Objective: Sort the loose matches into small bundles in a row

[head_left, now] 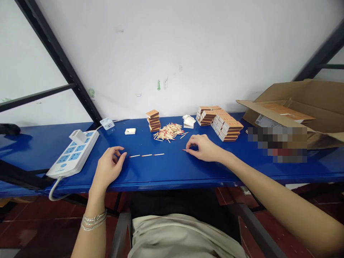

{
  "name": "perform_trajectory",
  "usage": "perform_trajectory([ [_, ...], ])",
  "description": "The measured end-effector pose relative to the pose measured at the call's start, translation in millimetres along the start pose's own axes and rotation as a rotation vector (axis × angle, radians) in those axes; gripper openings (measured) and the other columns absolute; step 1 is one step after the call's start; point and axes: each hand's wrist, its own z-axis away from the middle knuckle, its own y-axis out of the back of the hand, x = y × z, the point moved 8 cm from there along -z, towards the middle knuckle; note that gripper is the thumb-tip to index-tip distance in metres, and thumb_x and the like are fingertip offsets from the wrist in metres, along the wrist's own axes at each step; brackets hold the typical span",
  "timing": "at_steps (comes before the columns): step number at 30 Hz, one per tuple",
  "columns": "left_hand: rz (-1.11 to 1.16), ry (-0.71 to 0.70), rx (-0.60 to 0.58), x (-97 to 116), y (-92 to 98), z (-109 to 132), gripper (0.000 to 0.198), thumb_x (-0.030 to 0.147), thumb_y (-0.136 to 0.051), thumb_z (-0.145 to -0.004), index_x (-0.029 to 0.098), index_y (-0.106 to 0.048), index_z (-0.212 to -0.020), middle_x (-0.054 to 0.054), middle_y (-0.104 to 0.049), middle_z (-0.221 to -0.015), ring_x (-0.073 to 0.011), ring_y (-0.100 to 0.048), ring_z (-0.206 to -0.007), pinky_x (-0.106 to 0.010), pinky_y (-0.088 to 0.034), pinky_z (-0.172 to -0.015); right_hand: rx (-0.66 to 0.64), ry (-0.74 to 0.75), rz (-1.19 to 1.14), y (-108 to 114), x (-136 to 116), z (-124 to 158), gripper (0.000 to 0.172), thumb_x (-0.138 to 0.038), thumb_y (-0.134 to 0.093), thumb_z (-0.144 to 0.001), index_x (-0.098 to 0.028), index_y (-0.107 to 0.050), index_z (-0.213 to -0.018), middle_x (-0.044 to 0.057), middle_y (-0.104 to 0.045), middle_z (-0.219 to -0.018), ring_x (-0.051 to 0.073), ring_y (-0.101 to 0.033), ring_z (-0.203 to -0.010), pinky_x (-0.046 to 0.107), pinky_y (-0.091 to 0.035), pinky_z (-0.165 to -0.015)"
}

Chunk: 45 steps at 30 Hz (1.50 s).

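Note:
Between thumb and forefinger of my right hand [204, 148] is a match [184, 149], its red head pointing left, just above or on the blue table. My left hand [109, 166] rests at the left, fingers loosely curved and apart from the thumb, holding nothing. Beside its fingertips a row starts: a first match [134, 156], a second match [147, 155] and a third match [158, 154], laid end to end with small gaps. Behind the row lies a loose heap of matches [169, 132].
Behind are a matchbox stack [153, 121], white matchbox trays [189, 121], a bigger block of matchboxes [225, 125] and a small white box [130, 131]. A power strip [75, 154] and a white camera-like device [107, 124] stand left. An open carton [268, 107] is right.

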Motion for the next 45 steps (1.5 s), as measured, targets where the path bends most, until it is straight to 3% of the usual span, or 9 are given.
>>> perform_trajectory([
  [6, 0.008, -0.012, -0.036, -1.6, -3.2, 1.8, 0.03, 0.042, -0.056, -0.088, 0.02, -0.061, -0.108, 0.001, -0.058, -0.081, -0.0111, -0.052, -0.057, -0.026, -0.044, -0.06, -0.051, 0.082, -0.039, -22.8, -45.0, -24.0, 0.012, -0.02, -0.054, -0.084, -0.018, -0.066, -0.08, 0.005, -0.064, -0.085, 0.017, -0.057, -0.082, 0.037, -0.032, -0.086],
  [11, -0.004, -0.015, -0.028, -3.2, -3.3, 1.2, 0.03, 0.042, -0.056, -0.088, 0.02, -0.061, -0.108, 0.0, -0.057, -0.083, -0.0113, -0.051, -0.057, -0.027, -0.044, -0.06, -0.059, 0.089, -0.079, -28.1, -58.6, -31.2, 0.009, -0.021, -0.057, -0.083, -0.018, -0.065, -0.079, 0.005, -0.065, -0.086, 0.018, -0.057, -0.084, 0.037, -0.032, -0.086],
  [15, -0.009, -0.015, -0.033, -2.1, -3.2, 1.8, 0.03, 0.042, -0.056, -0.088, 0.02, -0.062, -0.108, 0.0, -0.057, -0.084, -0.0114, -0.051, -0.057, -0.027, -0.044, -0.061, 0.003, 0.059, -0.086, -16.3, -46.7, -22.6, 0.011, -0.027, -0.059, -0.085, -0.019, -0.066, -0.083, 0.004, -0.065, -0.086, 0.018, -0.058, -0.084, 0.038, -0.034, -0.087],
  [19, -0.008, -0.013, -0.033, -1.4, -3.6, 1.7, 0.031, 0.043, -0.056, -0.088, 0.02, -0.062, -0.107, 0.0, -0.057, -0.083, -0.012, -0.052, -0.058, -0.028, -0.044, -0.062, 0.105, 0.007, -0.081, 10.0, -10.4, 3.6, 0.01, -0.027, -0.059, -0.084, -0.02, -0.066, -0.082, 0.005, -0.066, -0.086, 0.018, -0.06, -0.081, 0.037, -0.041, -0.082],
  [24, -0.025, -0.014, -0.046, -1.7, -4.8, 1.0, 0.03, 0.043, -0.056, -0.088, 0.02, -0.063, -0.105, 0.0, -0.056, -0.083, -0.0119, -0.051, -0.059, -0.028, -0.045, -0.063, 0.11, -0.009, -0.096, 24.2, 27.5, 31.1, 0.015, -0.034, -0.06, -0.083, -0.022, -0.068, -0.087, 0.007, -0.068, -0.092, 0.02, -0.062, -0.082, 0.035, -0.047, -0.077],
  [32, -0.027, -0.003, -0.059, -1.1, -4.3, 1.4, 0.029, 0.043, -0.055, -0.088, 0.02, -0.065, -0.102, -0.001, -0.056, -0.083, -0.011, -0.05, -0.056, -0.027, -0.044, -0.06, -0.064, -0.065, 0.008, 8.5, 7.3, 5.2, 0.012, -0.025, -0.056, -0.081, -0.02, -0.067, -0.079, 0.004, -0.07, -0.084, 0.02, -0.063, -0.08, 0.042, -0.042, -0.088],
  [37, -0.043, -0.01, -0.059, -0.7, -4.1, 0.8, 0.03, 0.044, -0.056, -0.087, 0.02, -0.065, -0.103, -0.001, -0.058, -0.083, -0.0118, -0.051, -0.058, -0.027, -0.044, -0.06, -0.036, -0.087, -0.082, 31.9, 31.2, 14.7, 0.019, -0.034, -0.062, -0.077, -0.021, -0.068, -0.089, 0.006, -0.07, -0.092, 0.021, -0.063, -0.085, 0.035, -0.049, -0.078],
  [40, -0.052, -0.016, -0.053, -1.0, -4.1, 0.3, 0.029, 0.043, -0.056, -0.087, 0.02, -0.065, -0.103, -0.001, -0.058, -0.083, -0.0115, -0.051, -0.058, -0.027, -0.044, -0.06, -0.072, -0.103, -0.059, 33.7, 43.4, 26.1, 0.02, -0.033, -0.063, -0.076, -0.02, -0.069, -0.09, 0.007, -0.068, -0.095, 0.022, -0.062, -0.086, 0.035, -0.049, -0.079],
  [45, -0.056, -0.006, -0.062, -3.5, -5.1, -0.1, 0.029, 0.043, -0.057, -0.087, 0.021, -0.065, -0.103, -0.001, -0.058, -0.083, -0.0108, -0.051, -0.057, -0.027, -0.044, -0.06, -0.063, -0.089, 0.028, 16.8, 25.5, 21.0, 0.014, -0.025, -0.057, -0.08, -0.021, -0.07, -0.083, 0.007, -0.066, -0.095, 0.022, -0.059, -0.089, 0.043, -0.039, -0.091],
])
